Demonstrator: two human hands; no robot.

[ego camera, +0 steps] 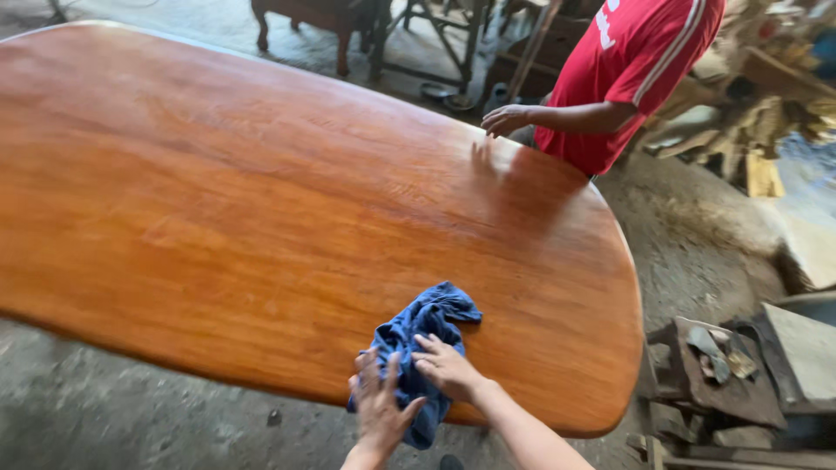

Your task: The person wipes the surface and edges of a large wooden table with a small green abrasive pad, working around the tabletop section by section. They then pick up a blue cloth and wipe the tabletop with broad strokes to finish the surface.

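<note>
A dusty workshop floor [104,409] lies under a big glossy orange-brown wooden tabletop [261,200]. Seen from the head camera, a crumpled blue cloth [424,335] rests on the tabletop's near edge. The left hand [380,409] grips its lower part, and the right hand [447,365] presses flat on top. Across the table, a person in a red shirt [631,65] rests a hand [505,119] at the far edge.

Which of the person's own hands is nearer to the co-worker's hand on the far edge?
Right. The right hand lies on the blue cloth, closer to the co-worker's hand; the left hand grips the cloth's near end.
</note>
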